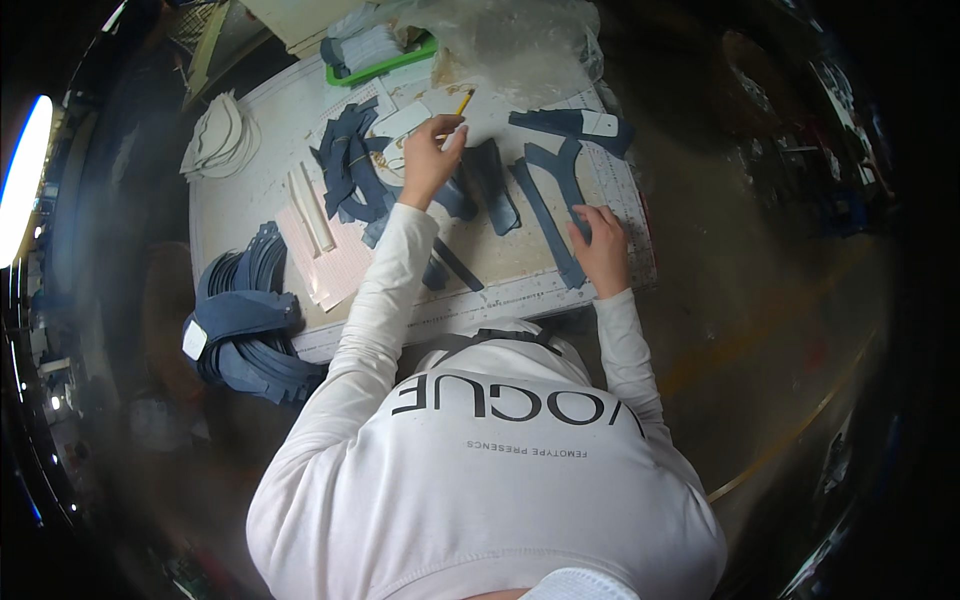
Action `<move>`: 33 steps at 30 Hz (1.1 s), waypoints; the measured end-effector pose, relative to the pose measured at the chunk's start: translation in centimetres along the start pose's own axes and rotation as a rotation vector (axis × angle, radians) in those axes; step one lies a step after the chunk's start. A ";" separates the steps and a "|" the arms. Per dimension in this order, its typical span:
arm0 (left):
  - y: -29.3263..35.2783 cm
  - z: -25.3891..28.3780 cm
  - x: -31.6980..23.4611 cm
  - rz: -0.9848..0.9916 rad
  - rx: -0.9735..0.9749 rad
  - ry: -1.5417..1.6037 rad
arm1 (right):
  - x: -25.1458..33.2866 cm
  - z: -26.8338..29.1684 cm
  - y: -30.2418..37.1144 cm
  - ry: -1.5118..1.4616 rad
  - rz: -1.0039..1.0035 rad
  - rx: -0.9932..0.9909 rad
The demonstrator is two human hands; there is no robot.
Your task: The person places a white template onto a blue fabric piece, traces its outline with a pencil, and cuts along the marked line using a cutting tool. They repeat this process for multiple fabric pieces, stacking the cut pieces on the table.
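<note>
My left hand (430, 165) is closed on a thin yellow pencil (465, 103), held above the middle of the table. Beneath and beside that hand lie dark blue cut pieces, among them a tangled bundle (348, 160) to its left and a dark strip stack (492, 185) to its right. My right hand (602, 250) has its fingers apart and rests at a Y-shaped dark blue piece (568, 175) near the right table edge. A long narrow blue strip (548, 225) lies just left of those fingers.
A large stack of curved blue pieces (250, 330) hangs at the table's left front edge. White cut pieces (222, 138) lie far left, beside white sticks on pink paper (335, 250). A green tray (385, 66) and clear plastic bag (520, 45) stand at the back; more blue pieces (555, 122) lie back right.
</note>
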State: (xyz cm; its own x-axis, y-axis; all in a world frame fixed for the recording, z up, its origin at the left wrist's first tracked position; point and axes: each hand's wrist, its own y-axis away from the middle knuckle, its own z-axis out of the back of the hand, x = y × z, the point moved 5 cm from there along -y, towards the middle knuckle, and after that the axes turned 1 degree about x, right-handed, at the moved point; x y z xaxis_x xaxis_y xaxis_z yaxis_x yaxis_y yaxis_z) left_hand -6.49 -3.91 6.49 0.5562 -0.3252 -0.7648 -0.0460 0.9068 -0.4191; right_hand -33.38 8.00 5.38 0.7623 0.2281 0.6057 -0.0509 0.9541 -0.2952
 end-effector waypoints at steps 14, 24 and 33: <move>11.2 8.1 8.5 0.633 -0.010 -0.649 | 13.5 -19.1 0.0 0.194 0.377 0.390; 11.6 8.1 5.5 0.620 -0.174 0.531 | 10.9 -14.7 -3.1 -0.677 0.004 0.374; 9.8 4.7 -0.6 0.668 -0.105 0.756 | 11.2 -12.0 -3.6 -0.963 -0.005 0.263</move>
State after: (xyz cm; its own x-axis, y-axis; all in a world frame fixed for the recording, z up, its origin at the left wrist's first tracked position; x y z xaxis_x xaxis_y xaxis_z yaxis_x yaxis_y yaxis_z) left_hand -3.38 6.43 5.11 -0.2794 0.1222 -0.9524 -0.2485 0.9489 0.1947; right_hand -16.86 4.80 4.34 -0.0791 0.1737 0.9816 -0.2789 0.9415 -0.1890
